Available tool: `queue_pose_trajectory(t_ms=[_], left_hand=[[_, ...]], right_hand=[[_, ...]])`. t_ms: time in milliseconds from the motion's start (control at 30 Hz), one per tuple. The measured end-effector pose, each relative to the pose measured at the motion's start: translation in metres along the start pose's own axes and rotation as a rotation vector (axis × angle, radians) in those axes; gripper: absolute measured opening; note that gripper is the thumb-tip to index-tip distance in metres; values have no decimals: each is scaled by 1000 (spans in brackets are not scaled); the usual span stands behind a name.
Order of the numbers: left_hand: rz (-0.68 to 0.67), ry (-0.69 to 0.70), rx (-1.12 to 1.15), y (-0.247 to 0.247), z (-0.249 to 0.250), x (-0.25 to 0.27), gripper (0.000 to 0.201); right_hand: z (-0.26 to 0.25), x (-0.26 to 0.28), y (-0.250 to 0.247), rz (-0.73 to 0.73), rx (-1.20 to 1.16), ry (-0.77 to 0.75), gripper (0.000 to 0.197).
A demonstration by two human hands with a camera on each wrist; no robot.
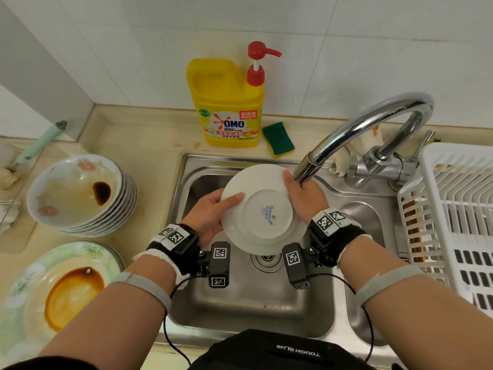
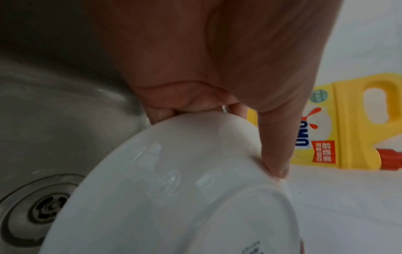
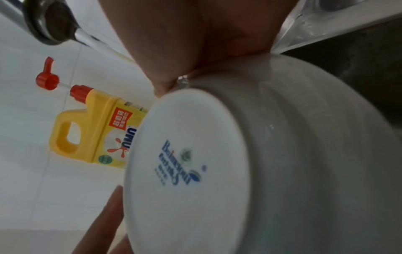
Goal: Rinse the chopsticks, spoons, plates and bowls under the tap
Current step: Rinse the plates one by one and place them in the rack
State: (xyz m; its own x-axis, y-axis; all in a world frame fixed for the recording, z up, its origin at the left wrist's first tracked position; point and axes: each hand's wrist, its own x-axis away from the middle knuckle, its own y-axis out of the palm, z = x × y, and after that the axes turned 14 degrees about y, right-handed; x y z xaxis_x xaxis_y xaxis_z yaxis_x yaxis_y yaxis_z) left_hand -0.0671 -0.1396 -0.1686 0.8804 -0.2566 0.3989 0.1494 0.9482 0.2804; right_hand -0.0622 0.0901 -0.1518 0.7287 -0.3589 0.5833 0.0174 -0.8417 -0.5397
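Both forearms reach in from the near edge, wrist cameras strapped on.

Left hand [image 1: 210, 214]: grips the left rim of a white plate [image 1: 260, 209], thumb flat on the underside, fingers curled behind the rim.

Right hand [image 1: 304, 196]: grips the right rim, thumb on the back; its fingers are hidden behind the plate.

Plate: held tilted over the sink [image 1: 250, 303], underside with a blue maker's mark turned toward the person, top edge just under the tap [image 1: 360, 132] spout. The right wrist view shows a thin stream leaving the spout.

Counter, left: a stack of bowls [image 1: 80, 193], top one stained with dark sauce; nearer, a stack of plates [image 1: 58, 295] holding orange-brown sauce.

Behind the sink: a yellow soap bottle [image 1: 229, 108] with red pump, a green-and-yellow sponge [image 1: 278, 140] beside it.

Right: a white rack [image 1: 458, 209].
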Motion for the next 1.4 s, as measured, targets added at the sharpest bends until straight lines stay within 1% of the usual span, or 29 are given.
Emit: queue_pose_trajectory(t_ms=[67,167,300,400,467,533,633,667,767,900,1000,1067,1133,1167,1267,1300,1333,1400], left_hand=[[1,25,-64,2,2,-1,44],[-6,58,-82,3,4,-1,51],[-36,46,-11,2,4,1,55],[-21,15,69,-1,-1,2,54],[-3,-15,133,-4,-5,3,54],[15,-26,159,-7,-7,2,53],[10,-15,152,-10,-7,-1,51],[15,-6,132,-9,-6,-1,51],[59,44,14,-4,0,-5,54],[63,59,-16,4,1,-4,57],[81,32,23,5,0,-2,55],[75,-9,72,6,1,0,51],[52,-32,107,7,0,1,42],[42,-36,121,7,-1,1,40],[33,-66,167,5,-6,-1,43],[36,-79,175,4,-8,-2,45],[50,-94,177,4,-9,-2,46],[125,-119,175,4,-13,-6,44]], right_hand=[[-6,4,-2,0,56,-1,37],[-9,9,-4,-9,64,-12,36],[0,7,2,-35,-90,-11,48],[8,8,8,-95,-206,86,57],[10,10,12,-129,-255,156,60],[9,10,14,-133,-277,175,62],[6,10,12,-100,-254,154,50],[4,9,11,-87,-233,139,49],[-4,7,8,-17,-166,65,53],[-8,7,4,-6,-127,-3,41],[0,3,2,4,-202,8,47],[7,4,2,-29,-234,57,49],[10,9,4,-108,-320,88,42],[11,11,5,-141,-358,98,44],[14,10,8,-161,-403,79,66],[14,9,8,-164,-430,62,70],[14,9,8,-169,-453,43,68],[10,11,6,-182,-483,6,60]])
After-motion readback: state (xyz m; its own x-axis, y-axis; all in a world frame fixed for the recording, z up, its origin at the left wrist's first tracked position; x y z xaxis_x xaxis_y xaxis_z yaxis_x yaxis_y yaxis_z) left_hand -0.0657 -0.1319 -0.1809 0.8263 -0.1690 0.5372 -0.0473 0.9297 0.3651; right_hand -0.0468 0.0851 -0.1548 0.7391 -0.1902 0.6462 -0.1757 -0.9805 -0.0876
